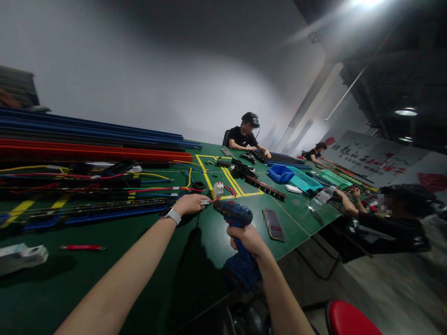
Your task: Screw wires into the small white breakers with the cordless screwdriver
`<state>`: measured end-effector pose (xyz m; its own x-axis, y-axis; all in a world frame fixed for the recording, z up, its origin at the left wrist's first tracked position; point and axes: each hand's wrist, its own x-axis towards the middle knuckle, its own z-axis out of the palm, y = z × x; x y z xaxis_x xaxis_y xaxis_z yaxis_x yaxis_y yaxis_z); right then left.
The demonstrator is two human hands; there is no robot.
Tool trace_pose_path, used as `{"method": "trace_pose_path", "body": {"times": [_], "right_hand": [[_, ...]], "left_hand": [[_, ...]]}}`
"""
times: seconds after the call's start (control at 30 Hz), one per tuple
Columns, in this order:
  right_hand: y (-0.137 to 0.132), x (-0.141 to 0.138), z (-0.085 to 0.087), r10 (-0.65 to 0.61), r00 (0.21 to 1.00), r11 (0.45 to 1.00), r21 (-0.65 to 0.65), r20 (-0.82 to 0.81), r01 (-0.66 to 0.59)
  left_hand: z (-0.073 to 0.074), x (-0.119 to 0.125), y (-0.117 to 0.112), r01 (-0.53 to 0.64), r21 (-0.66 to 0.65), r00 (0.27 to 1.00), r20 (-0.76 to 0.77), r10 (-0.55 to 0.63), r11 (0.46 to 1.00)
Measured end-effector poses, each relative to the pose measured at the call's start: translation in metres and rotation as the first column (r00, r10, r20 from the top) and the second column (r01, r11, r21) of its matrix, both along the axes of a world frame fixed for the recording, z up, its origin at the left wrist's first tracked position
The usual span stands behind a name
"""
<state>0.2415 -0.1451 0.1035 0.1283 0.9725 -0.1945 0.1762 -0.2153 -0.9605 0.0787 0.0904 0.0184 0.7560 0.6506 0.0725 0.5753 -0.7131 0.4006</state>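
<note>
My right hand point(247, 238) is wrapped round the grip of a blue cordless drill point(234, 215), held above the green table point(104, 274) with its nose pointing left. My left hand point(190, 203), with a white watch on the wrist, pinches a small part with red wire point(209, 201) right at the drill's tip. A white circuit breaker point(218, 188) stands just behind, beside yellow floor-tape lines.
Long blue and red rails point(91, 151) and coloured wires point(87, 179) lie along the table's left. A phone point(274, 224) lies right of the drill. Blue and teal bins point(291, 177) sit further on. Other people sit at the far end and right side. A red stool point(351, 318) is below right.
</note>
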Motion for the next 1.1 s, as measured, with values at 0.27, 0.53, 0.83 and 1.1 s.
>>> {"method": "trace_pose_path", "body": {"times": [0.27,0.53,0.83,1.1], "right_hand": [[-0.0006,-0.0009,-0.0001,-0.012,1.0,1.0,0.005,-0.018,0.012],[-0.0014,-0.0024,0.0027,-0.003,1.0,1.0,-0.003,-0.008,0.003],[-0.0022,-0.0042,0.0055,-0.019,0.999,1.0,-0.008,-0.031,0.019],[-0.0025,-0.0051,0.0072,-0.02,1.0,1.0,-0.02,-0.009,0.02]], "left_hand": [[0.003,-0.0012,-0.0016,0.014,0.003,1.0,0.009,-0.014,1.0],[0.0051,-0.0017,-0.0031,0.005,-0.018,1.0,0.011,-0.005,1.0],[0.0064,-0.0017,-0.0047,0.002,-0.022,1.0,0.013,-0.001,1.0],[0.0073,-0.0022,-0.0056,-0.003,-0.038,1.0,0.007,0.003,0.999]]}}
